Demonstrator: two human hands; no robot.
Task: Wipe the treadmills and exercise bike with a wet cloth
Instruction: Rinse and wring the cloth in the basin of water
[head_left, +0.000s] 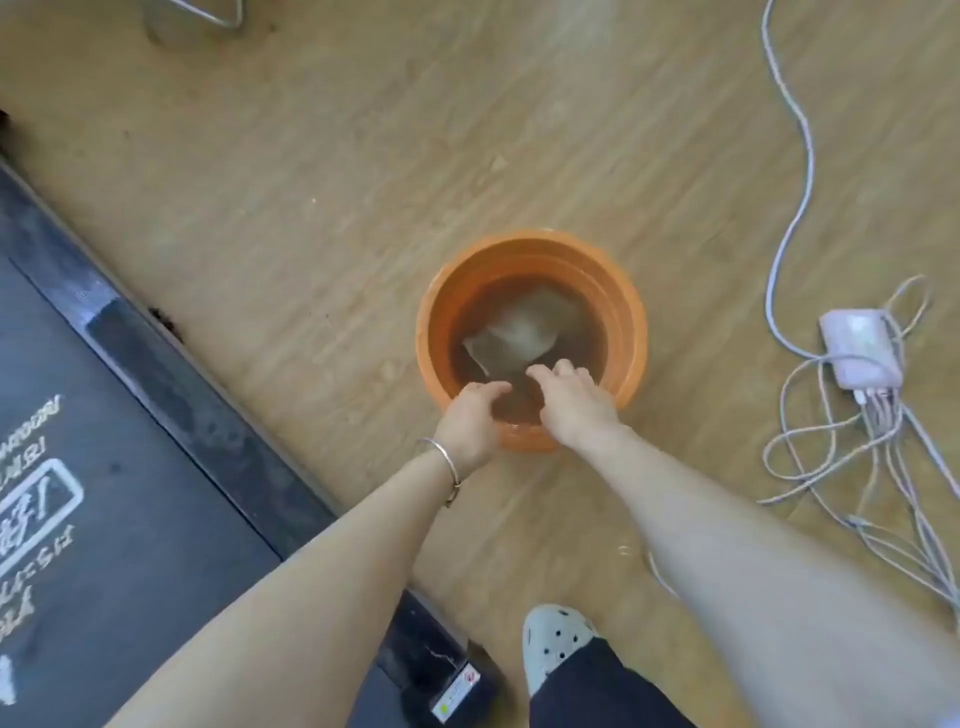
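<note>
An orange bucket (631, 322) stands on the wooden floor, holding dark murky water. A pale cloth (519, 335) floats spread out in it, toward the far side. My left hand (472, 421), with a silver bangle on the wrist, hovers over the bucket's near rim, fingers loosely curled and holding nothing. Beside it my right hand (574, 400) reaches over the water, fingers pointing down near the cloth's near edge without gripping it. A black treadmill deck (130, 493) with white lettering lies along the left.
A white power strip (862, 353) with several tangled cables lies on the floor at the right. A metal frame leg (208, 13) shows at the top left. My foot in a white clog (556, 644) stands just below the bucket.
</note>
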